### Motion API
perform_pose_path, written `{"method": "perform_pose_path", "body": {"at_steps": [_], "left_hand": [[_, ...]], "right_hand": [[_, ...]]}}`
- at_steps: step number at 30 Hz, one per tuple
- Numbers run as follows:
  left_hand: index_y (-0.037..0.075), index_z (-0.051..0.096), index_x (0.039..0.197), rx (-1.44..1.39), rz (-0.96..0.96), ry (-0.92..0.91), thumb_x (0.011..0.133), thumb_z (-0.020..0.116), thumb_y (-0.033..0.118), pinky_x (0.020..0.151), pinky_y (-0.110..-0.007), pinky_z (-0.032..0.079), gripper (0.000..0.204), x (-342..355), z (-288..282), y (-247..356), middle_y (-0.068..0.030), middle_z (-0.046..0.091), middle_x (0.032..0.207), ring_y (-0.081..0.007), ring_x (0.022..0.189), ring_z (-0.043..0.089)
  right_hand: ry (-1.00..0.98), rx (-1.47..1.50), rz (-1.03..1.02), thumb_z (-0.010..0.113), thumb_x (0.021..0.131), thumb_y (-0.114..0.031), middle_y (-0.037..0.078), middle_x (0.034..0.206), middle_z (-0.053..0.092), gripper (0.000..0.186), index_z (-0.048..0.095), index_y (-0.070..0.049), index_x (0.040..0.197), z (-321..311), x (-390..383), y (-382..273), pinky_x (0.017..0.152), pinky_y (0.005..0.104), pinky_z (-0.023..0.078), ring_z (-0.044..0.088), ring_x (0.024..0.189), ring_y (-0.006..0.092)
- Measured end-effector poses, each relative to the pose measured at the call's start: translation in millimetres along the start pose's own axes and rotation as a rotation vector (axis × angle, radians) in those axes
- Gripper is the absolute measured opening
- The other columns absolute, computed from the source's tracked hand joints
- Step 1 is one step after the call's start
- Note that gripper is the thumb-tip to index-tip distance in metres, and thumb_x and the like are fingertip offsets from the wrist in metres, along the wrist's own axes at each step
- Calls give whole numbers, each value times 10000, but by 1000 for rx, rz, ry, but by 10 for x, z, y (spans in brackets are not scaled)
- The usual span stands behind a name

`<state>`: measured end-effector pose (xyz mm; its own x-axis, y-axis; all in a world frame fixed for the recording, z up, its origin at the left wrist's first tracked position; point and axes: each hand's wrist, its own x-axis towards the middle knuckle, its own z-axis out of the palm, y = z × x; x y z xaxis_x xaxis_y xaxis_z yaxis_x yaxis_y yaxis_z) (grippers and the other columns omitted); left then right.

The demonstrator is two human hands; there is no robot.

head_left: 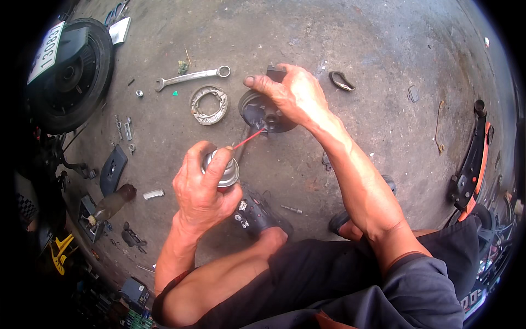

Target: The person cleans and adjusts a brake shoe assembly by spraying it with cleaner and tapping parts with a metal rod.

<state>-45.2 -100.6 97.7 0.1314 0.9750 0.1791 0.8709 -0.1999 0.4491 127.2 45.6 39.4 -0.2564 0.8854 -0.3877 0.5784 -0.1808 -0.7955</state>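
Note:
My left hand [198, 183] is wrapped round a spray can [229, 174], its forefinger on the top by the nozzle. A thin red straw [247, 139] runs from the can to the inside of a dark round brake plate [253, 114]. My right hand [301, 97] grips the far right rim of that plate, thumb stretched out to the left; its other fingers are partly hidden. Just left of the plate, a pair of brake shoes [210, 119] lies in a ring on the floor. Beyond them rests a combination wrench [192, 78].
A scooter wheel [101, 71] stands at the far left. Small bolts, a spring [118, 127] and a plastic bottle [112, 205] lie on the left. A black rubber loop [342, 81] is at the far right of the plate; an orange-and-black jack-like tool [474, 164] lies farther right.

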Motion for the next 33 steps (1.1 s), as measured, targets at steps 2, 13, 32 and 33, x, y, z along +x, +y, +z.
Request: {"method": "perform_pose_path", "body": {"at_steps": [2,13,32,33], "left_hand": [[106,616,1060,-3,-1,4,508,678,44,611,-386,505,559,1,3,1,-152,540,1003,-321,765,606],[102,611,1071,10,-10,-5,507,684,46,605,-390,504,571,-21,-7,1,-157,542,1005,-322,766,605],[10,361,1343,200,-348,589,671,831,76,993,-389,391,822,-564,-355,-895,-166,439,1252,-290,1143,478],[4,363,1329,168,-374,636,683,840,113,1003,-394,385,810,-591,-345,-940,-168,437,1263,-291,1155,471]], "right_hand": [[58,-16,-43,665,727,-634,230,886,676,699,664,28,951,17,-1,25,778,430,500,658,889,366],[-43,6,31,687,718,-594,259,1004,660,839,574,120,1144,-48,-13,-61,892,378,474,638,1005,332],[4,184,57,677,715,-634,193,880,686,697,671,29,927,-10,107,227,807,400,484,656,894,315],[27,159,70,680,715,-631,186,870,686,686,672,25,916,-12,110,245,799,394,484,656,882,307]]}}
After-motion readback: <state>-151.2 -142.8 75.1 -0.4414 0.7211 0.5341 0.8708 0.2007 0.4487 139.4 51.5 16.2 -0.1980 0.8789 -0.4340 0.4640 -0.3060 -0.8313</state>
